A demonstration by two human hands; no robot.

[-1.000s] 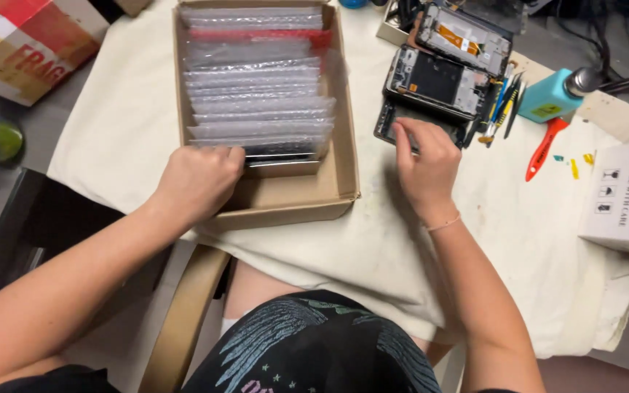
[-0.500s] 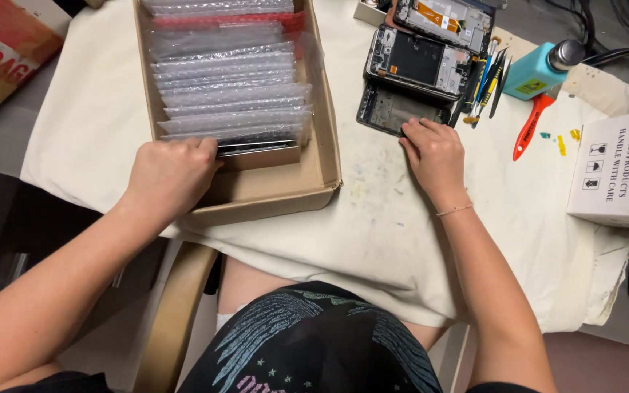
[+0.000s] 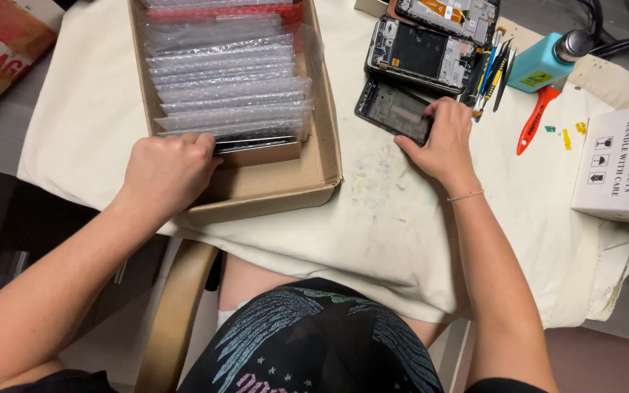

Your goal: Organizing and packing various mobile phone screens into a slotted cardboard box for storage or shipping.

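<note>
A cardboard box [image 3: 271, 185] on the cloth-covered table holds a row of several flat parts in bubble-wrap sleeves [image 3: 231, 80]. My left hand [image 3: 165, 171] rests on the box's near left wall, fingers curled at the front of the row, touching a dark flat part [image 3: 256, 143] there. My right hand [image 3: 442, 142] lies on a dark phone frame [image 3: 391, 109] to the right of the box, fingers around its near end. Two more opened phone bodies [image 3: 420, 54] lie just beyond it.
A teal bottle [image 3: 540, 62], a red-handled tool [image 3: 533, 120] and several thin tools [image 3: 491, 73] sit at the back right. A white carton [image 3: 620, 164] stands at the right edge. An orange box [image 3: 1, 44] lies far left. Small yellow bits [image 3: 569, 135] dot the cloth.
The view has shifted, so everything sits lower and more to the left. My right hand has closed around the phone frame's near end. My left hand stays at the front of the box.
</note>
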